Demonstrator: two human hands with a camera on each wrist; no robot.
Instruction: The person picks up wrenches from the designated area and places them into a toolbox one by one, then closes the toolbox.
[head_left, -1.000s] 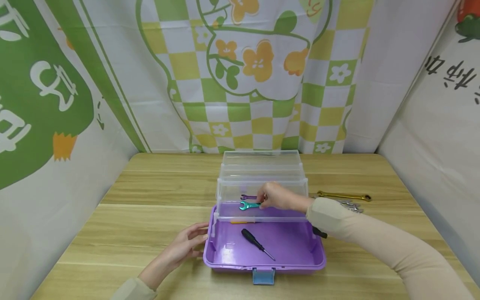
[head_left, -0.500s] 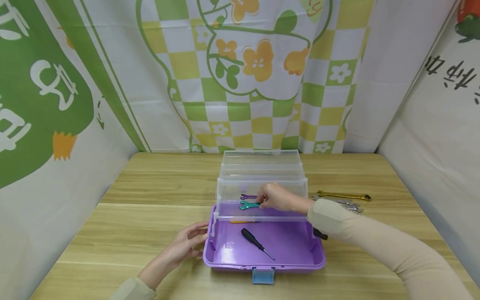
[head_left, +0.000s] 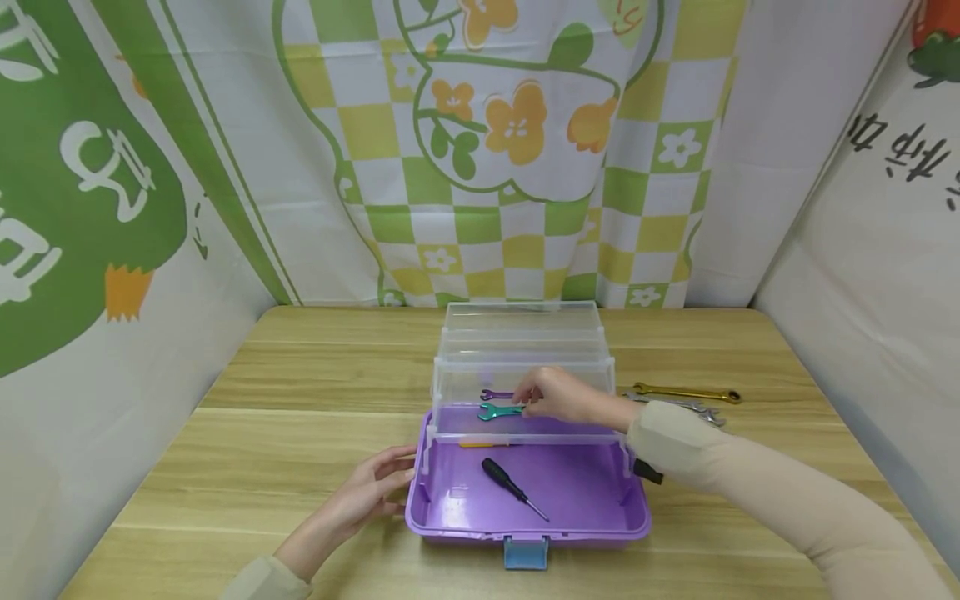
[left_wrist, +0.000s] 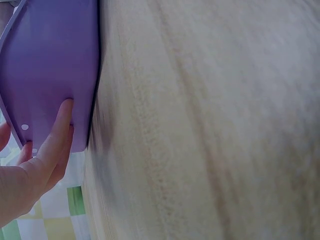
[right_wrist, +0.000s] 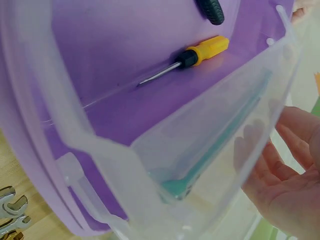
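Note:
A purple toolbox (head_left: pixel 592 508) stands with its clear trays (head_left: pixel 450 417) raised. In the lower tray lies a teal wrench (head_left: pixel 498 412), also seen through the tray wall in the right wrist view (right_wrist: pixel 215 155). My right hand (head_left: pixel 558 396) is at this tray, over the wrench's right end; in the right wrist view its loosely bent fingers are apart from the wrench. A purple wrench (head_left: pixel 495 394) shows just behind. My left hand (head_left: pixel 367 487) rests extended fingers on the box's left side, as the left wrist view shows.
Inside the box lie a black screwdriver (head_left: pixel 513 487) and a yellow-handled screwdriver (right_wrist: pixel 207 50). Right of it are a gold wrench (head_left: pixel 686 392) and several silver wrenches (head_left: pixel 705 411). A black object (head_left: pixel 648 472) pokes out under the right sleeve. A blue latch (head_left: pixel 526 552) hangs in front.
My right hand and forearm have shifted slightly to the right, while the teal wrench stays in the tray. My left hand has not moved.

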